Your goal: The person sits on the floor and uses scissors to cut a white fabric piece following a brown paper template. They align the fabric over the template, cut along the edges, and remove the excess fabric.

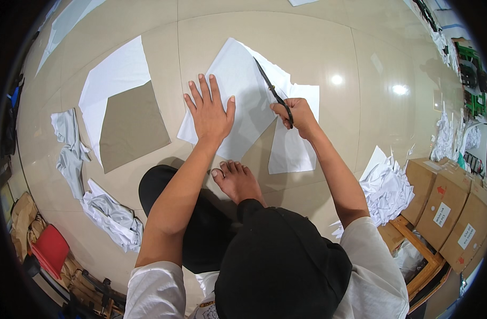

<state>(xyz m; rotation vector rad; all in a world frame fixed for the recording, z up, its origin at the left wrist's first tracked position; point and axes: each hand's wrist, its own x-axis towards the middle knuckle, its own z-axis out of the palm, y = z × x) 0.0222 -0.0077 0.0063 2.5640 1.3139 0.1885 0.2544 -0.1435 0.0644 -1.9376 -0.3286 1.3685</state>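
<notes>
Glossy beige tiled floor (333, 111) spans the centre; two light reflections (400, 90) shine, upper right; cardboard boxes (433, 212) stand by a wooden frame (427, 270), lower right; a red chair-like piece (50, 250), lower left

bright glare on glossy floor (381, 125)

Black scissors (273, 89), plain white sheet (242, 90), grey-brown piece (134, 127), beige floor (328, 48), black trousers (286, 266).

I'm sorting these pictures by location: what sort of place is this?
Probably a small cloth-cutting workshop: the right hand holds scissors at white cloth, a heap of scraps lies on the floor, and boxes stand at the right.
</notes>
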